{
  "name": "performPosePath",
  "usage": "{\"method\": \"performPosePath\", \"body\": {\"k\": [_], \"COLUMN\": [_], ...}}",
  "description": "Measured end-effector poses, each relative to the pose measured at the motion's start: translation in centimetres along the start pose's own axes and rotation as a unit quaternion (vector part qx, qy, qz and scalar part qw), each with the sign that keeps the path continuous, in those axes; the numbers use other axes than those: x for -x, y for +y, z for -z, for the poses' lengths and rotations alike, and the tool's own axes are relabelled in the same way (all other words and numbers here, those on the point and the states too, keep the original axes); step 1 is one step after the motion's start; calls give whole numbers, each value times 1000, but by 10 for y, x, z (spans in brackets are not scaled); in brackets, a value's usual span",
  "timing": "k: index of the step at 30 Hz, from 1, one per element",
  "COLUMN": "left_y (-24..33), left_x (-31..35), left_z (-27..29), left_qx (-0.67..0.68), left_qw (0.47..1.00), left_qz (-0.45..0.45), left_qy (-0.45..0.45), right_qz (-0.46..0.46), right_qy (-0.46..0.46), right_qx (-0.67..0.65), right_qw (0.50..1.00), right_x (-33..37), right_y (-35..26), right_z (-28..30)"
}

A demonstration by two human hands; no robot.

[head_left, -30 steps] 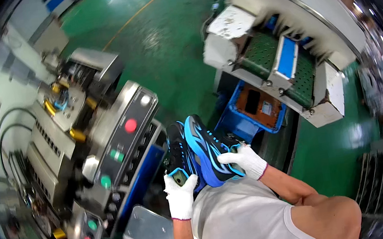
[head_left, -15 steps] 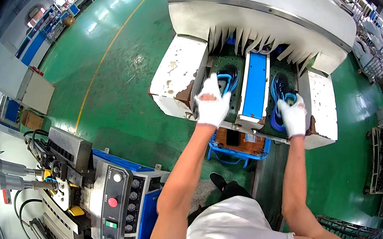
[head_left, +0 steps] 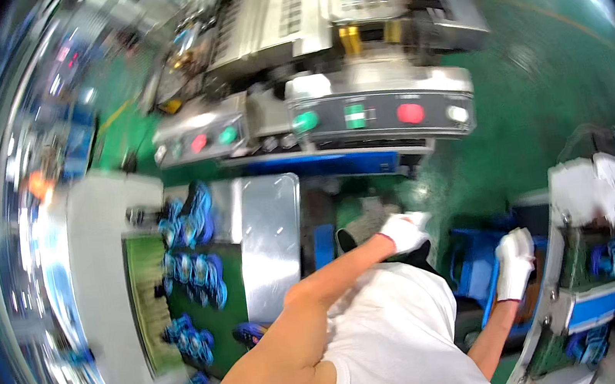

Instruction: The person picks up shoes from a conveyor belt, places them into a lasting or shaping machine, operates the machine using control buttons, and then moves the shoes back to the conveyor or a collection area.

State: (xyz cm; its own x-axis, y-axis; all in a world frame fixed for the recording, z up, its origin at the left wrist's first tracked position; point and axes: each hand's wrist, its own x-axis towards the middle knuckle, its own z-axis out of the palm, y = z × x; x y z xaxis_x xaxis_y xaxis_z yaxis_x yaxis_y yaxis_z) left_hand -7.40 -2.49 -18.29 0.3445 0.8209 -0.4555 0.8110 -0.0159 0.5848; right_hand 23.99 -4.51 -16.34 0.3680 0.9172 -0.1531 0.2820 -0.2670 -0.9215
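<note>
My left hand point(head_left: 406, 232) wears a white glove and hangs in front of my body, blurred, its fingers stretched out to the right. No object shows in it. My right hand point(head_left: 515, 262), also gloved, is over the blue-framed stand point(head_left: 477, 278), fingers loosely extended and nothing visible in them. Beyond it, two blue shoes lie in the white machine's lanes at the right: an upper shoe point(head_left: 610, 259) and a lower shoe point(head_left: 588, 345). A blue divider point(head_left: 593, 310) separates them. Neither hand touches them.
Ahead stands a metal machine with a button panel point(head_left: 383, 114). At left, several blue shoes point(head_left: 198, 272) sit by the opening of a white machine point(head_left: 107, 296), beside a shiny metal tray point(head_left: 271, 243). Green floor point(head_left: 533, 77) lies at the upper right.
My view has swung left, toward the button-panel machine. Both hands have come away from the shoes in the white machine, which now appears at the far right.
</note>
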Motion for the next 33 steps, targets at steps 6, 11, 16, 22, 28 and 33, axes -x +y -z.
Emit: {"method": "performPosePath", "body": {"k": [6,11,16,22,28,33], "left_y": [-337,-360,-383,-378,-322,-246], "left_x": [363,574,570,484,485,437], "left_z": [-7,4,-26,-104,-72,33], "left_qx": [-26,52,180,96,132,146], "left_qw": [749,528,554,474,587,721], "left_qz": [551,699,710,624,516,340], "left_qy": [367,479,396,614,609,586], "right_qz": [-8,82,61,83,167,418], "right_qy": [-309,-386,-421,-490,-693,-749], "right_qx": [153,391,388,498,271,244], "right_qw": [939,832,818,711,647,453], "right_x": [14,12,37,99,227,342], "right_y": [51,32,-8,-111,-159,-220], "right_z": [-157,-221,-276,-344,-435,-472]}}
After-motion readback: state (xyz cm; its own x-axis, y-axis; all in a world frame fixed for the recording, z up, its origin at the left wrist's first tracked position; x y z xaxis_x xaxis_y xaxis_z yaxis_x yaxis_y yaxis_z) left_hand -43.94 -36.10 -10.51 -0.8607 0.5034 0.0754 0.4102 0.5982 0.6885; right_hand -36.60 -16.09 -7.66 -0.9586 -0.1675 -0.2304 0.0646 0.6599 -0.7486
